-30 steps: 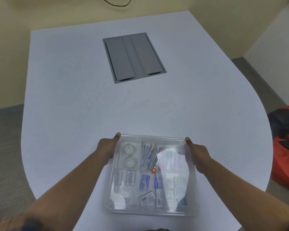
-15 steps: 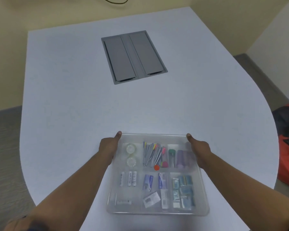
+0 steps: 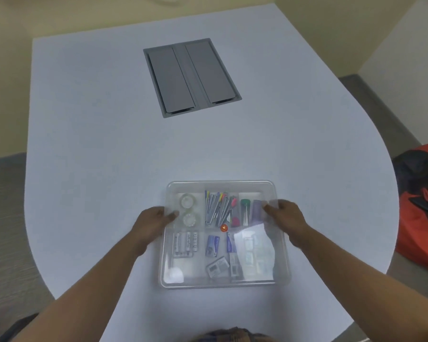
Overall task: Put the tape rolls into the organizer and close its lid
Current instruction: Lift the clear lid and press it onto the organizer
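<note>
Clear organizer (image 3: 224, 280) at near edge of white table (image 3: 109, 156), lid (image 3: 220, 187) down flat over it, two tape rolls (image 3: 188, 211) visible through it in far-left compartment, one behind the other. Left hand (image 3: 153, 218) on left side, right hand (image 3: 286, 213) on right side, both partly curled with fingertips resting on lid top, pressing rather than gripping, roughly level at far half so final press-down looks symmetric. Grey hatch (image 3: 192, 76) mid-table, red bag (image 3: 423, 201) on floor right.
</note>
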`<state>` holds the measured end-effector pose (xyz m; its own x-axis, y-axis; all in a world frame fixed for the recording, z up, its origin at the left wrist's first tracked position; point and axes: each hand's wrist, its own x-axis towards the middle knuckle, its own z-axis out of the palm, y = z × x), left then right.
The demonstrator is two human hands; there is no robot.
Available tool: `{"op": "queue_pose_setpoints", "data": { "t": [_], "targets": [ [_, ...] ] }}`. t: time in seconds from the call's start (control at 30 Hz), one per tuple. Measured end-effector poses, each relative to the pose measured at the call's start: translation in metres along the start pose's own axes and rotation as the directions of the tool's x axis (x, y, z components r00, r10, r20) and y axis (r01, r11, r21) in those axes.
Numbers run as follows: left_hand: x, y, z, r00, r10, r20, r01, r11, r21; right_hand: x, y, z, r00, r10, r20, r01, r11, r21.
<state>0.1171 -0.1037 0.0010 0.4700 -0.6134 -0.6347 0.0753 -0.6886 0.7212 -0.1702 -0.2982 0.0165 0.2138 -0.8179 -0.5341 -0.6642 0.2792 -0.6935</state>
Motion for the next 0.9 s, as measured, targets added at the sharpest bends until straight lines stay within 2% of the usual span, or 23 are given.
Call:
{"op": "queue_pose_setpoints", "data": {
  "t": [0.07, 0.17, 0.23, 0.37, 0.53, 0.67, 0.77, 0.83, 0.9],
  "targets": [
    [-0.029, -0.021, -0.007, 0.988, 0.056, 0.142, -0.054, 0.998, -0.019, -0.026, 0.024, -0.005, 0.999, -0.045, 0.026, 0.044, 0.999, 0.011],
    [-0.064, -0.05, -0.004, 0.965, 0.109, 0.24, -0.088, 0.991, -0.096, -0.064, 0.061, -0.016, 0.994, -0.064, 0.091, 0.047, 0.982, 0.181],
    [-0.076, -0.065, 0.003, 0.96, 0.133, 0.247, -0.095, 0.983, -0.158, -0.083, 0.081, -0.023, 0.983, -0.069, 0.17, 0.021, 0.963, 0.269],
    [-0.088, -0.082, 0.009, 0.966, 0.129, 0.223, -0.08, 0.972, -0.22, -0.104, 0.103, -0.03, 0.952, -0.099, 0.289, 0.013, 0.958, 0.286],
    [-0.095, -0.096, 0.014, 0.964, 0.156, 0.217, -0.104, 0.967, -0.232, -0.111, 0.112, -0.029, 0.954, -0.096, 0.285, -0.002, 0.946, 0.323],
    [-0.091, -0.099, 0.016, 0.962, 0.176, 0.21, -0.127, 0.965, -0.228, -0.107, 0.115, -0.027, 0.962, 0.026, 0.272, -0.124, 0.929, 0.35],
    [-0.089, -0.094, 0.013, 0.959, 0.167, 0.227, -0.123, 0.973, -0.195, -0.101, 0.106, -0.031, 0.951, 0.062, 0.302, -0.132, 0.967, 0.219],
    [-0.088, -0.088, 0.011, 0.959, 0.166, 0.23, -0.142, 0.983, -0.117, -0.099, 0.093, -0.035, 0.956, 0.06, 0.286, -0.069, 0.997, 0.021],
    [-0.085, -0.079, 0.007, 0.976, 0.146, 0.158, -0.153, 0.988, 0.03, -0.093, 0.079, -0.037, 0.966, 0.002, 0.258, 0.052, 0.978, -0.203]
  ]
}}
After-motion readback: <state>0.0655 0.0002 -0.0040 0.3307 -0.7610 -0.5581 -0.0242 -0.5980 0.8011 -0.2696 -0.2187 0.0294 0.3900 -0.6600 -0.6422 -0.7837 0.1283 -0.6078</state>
